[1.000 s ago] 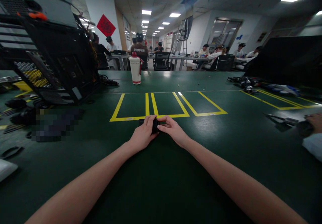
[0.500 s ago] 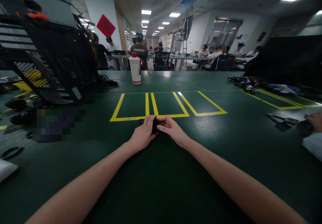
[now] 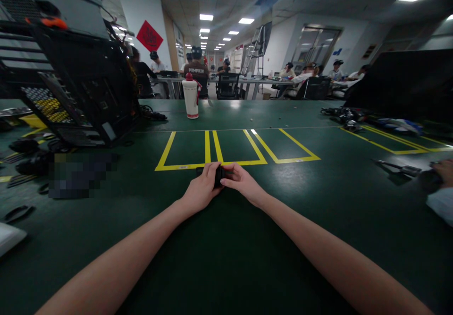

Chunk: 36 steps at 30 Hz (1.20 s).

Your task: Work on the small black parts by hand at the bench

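Note:
A small black object (image 3: pixel 218 177), its kind too dark to make out, is between my two hands on the green table (image 3: pixel 219 258). My left hand (image 3: pixel 201 188) is wrapped over it from the left, and a dark bit sticks out behind the knuckles. At the object's right side, the thumb and fingers of my right hand (image 3: pixel 244 183) are bent close together around its end. Both hands cover most of it. Just beyond them run yellow tape outlines (image 3: pixel 177 167).
A black computer case (image 3: pixel 95 97) stands on the left with cables near it. Farther back is a white bottle (image 3: pixel 191 98) with a red lid. On the right, another person's hand (image 3: pixel 444 171) is beside a screwdriver-like tool (image 3: pixel 399 167). A dark monitor (image 3: pixel 403 79) rises behind.

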Motion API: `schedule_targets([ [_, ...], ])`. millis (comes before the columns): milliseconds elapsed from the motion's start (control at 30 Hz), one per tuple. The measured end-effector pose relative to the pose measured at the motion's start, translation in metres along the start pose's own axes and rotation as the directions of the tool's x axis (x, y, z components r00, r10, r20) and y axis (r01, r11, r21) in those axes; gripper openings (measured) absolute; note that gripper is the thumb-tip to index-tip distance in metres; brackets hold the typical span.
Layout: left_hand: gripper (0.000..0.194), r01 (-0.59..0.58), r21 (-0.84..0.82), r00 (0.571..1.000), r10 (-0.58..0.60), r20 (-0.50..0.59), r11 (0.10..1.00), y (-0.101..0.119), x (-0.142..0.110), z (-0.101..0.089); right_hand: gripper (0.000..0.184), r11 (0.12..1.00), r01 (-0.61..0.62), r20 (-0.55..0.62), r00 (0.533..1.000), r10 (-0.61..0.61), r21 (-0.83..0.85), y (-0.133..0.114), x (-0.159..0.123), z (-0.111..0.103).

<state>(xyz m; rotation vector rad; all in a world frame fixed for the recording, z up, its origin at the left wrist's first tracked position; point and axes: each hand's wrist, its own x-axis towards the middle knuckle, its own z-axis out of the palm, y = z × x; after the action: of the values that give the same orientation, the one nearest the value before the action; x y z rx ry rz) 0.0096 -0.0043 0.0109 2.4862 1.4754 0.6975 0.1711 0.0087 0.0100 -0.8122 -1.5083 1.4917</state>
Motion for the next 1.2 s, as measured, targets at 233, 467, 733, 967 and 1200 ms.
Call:
schedule_targets([
  [233,0.060,0.000,0.011,1.000,0.001,-0.016,1.000,0.0003,0.0011,0.0013,0.029,0.998,0.039,-0.044,0.998,-0.040,-0.039,0.0011,0.0014,0.0012],
  [467,0.061,-0.005,0.010,1.000,0.005,-0.006,1.000,0.0008,0.0005,-0.0005,0.035,0.999,-0.041,0.007,0.999,0.041,-0.017,-0.0036,0.0008,-0.0018],
  [733,0.060,0.004,0.004,1.000,-0.004,-0.004,1.000,0.0018,0.0010,-0.0007,0.024,0.999,0.022,-0.017,1.000,-0.023,-0.029,0.0001,-0.0003,0.0007],
  [967,0.062,0.010,-0.010,1.000,-0.010,0.018,1.000,0.0015,-0.0001,-0.0019,0.035,0.997,-0.025,-0.011,1.000,0.024,-0.077,-0.0025,0.0007,-0.0020],
  [1200,0.061,0.007,0.032,1.000,-0.006,-0.013,0.999,0.0001,0.0023,0.0022,0.030,1.000,0.006,0.002,1.000,-0.006,0.026,0.0007,0.0013,-0.0012],
])
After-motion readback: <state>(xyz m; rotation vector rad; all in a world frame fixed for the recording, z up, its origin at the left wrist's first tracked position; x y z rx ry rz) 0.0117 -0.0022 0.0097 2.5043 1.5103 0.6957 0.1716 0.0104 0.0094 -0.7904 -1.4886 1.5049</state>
